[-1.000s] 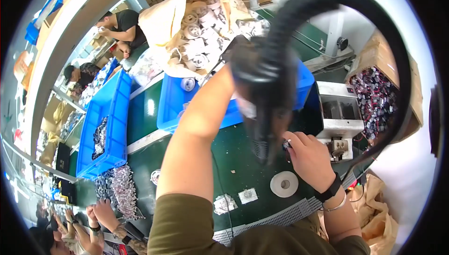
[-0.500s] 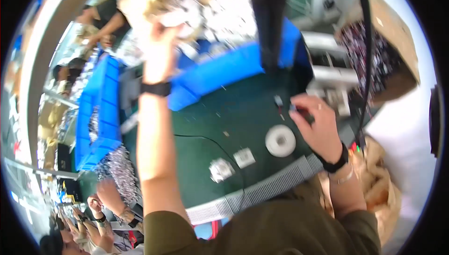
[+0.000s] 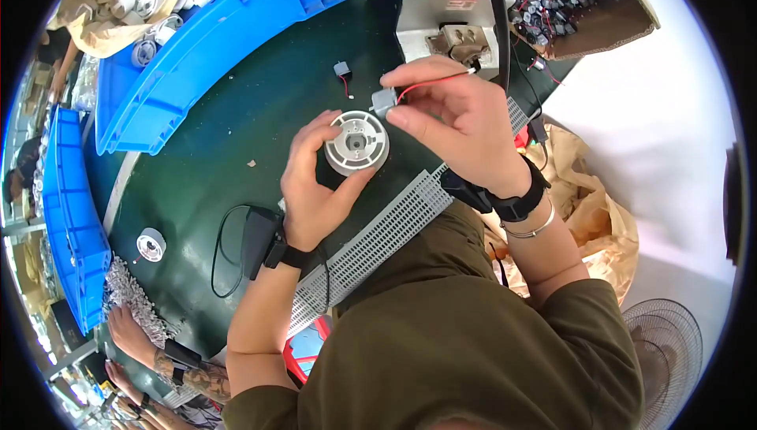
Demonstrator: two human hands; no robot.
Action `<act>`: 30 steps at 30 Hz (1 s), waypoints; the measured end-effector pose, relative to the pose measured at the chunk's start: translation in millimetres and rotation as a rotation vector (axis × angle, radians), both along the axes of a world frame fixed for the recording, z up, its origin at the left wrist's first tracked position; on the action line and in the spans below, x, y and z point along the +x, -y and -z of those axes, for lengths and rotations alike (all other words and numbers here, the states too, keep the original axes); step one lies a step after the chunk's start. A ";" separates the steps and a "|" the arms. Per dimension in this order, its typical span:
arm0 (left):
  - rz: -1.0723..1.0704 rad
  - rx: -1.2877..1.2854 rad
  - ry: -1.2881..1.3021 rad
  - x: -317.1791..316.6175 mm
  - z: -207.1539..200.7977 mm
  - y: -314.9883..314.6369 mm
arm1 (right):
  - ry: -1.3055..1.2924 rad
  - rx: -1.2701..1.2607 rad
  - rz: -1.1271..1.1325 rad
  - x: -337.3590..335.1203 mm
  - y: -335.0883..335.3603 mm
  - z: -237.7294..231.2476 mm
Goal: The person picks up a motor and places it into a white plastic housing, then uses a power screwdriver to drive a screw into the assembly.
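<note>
Though boxy, red-wired grey motor [image 3: 383, 101]

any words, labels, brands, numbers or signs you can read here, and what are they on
No text is readable.
Red marking on the pale machine: too small and blurred to read.
White round housing in the left hand, small motor in the right hand: no lettering visible.

Legible text: none | red marking [image 3: 460, 5] | on pale metal machine [image 3: 426, 14] | too small to read
</note>
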State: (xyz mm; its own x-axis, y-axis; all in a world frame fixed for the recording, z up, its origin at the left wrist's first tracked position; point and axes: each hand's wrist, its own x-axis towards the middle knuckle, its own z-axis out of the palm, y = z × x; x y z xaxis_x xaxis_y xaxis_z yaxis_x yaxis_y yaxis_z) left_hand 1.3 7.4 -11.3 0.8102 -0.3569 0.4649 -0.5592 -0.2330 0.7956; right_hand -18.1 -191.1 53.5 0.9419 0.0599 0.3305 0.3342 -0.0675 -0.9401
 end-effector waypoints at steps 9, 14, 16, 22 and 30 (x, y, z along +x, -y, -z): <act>-0.043 0.090 0.115 1.9 -26.0 4.4 | 0.041 -0.283 -0.056 11.3 -4.1 8.8; 0.034 0.212 0.137 14.1 -20.1 -0.3 | 0.286 -0.512 -0.154 18.1 -4.6 9.9; 0.088 0.200 0.089 16.1 -25.5 -1.8 | 0.338 -0.586 -0.180 23.2 -3.4 11.3; 0.199 0.287 0.060 28.4 -34.7 -9.5 | 0.422 -0.782 -0.395 35.5 -0.6 2.7; 0.154 0.172 0.196 20.5 -35.7 -17.3 | 0.346 -0.788 -0.252 30.3 15.6 -30.9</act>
